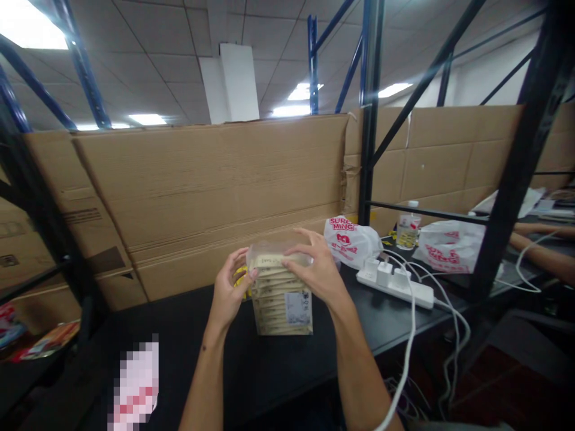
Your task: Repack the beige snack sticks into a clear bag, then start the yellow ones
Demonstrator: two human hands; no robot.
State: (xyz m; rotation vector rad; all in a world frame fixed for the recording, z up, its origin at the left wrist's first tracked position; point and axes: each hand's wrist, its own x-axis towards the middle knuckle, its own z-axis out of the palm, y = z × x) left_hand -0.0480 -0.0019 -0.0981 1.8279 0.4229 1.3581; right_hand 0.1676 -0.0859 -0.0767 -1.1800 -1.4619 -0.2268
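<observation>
A clear plastic bag filled with a stack of flat beige packets [282, 299] stands on the black table [179, 335]. A white label shows on its front lower right. My left hand [230, 288] grips the bag's upper left side, thumb on the top edge. My right hand [314, 266] rests over the top right of the bag, fingers spread across its open top. Something yellow shows behind my left hand, mostly hidden.
A cardboard wall [215, 191] stands behind the table. To the right lie a white power strip [395, 284] with plugs and cables, two white printed plastic bags [350, 240], and a small bottle [408, 230]. Black rack posts [371, 120] rise nearby. Another person's arms [539, 245] reach in at far right.
</observation>
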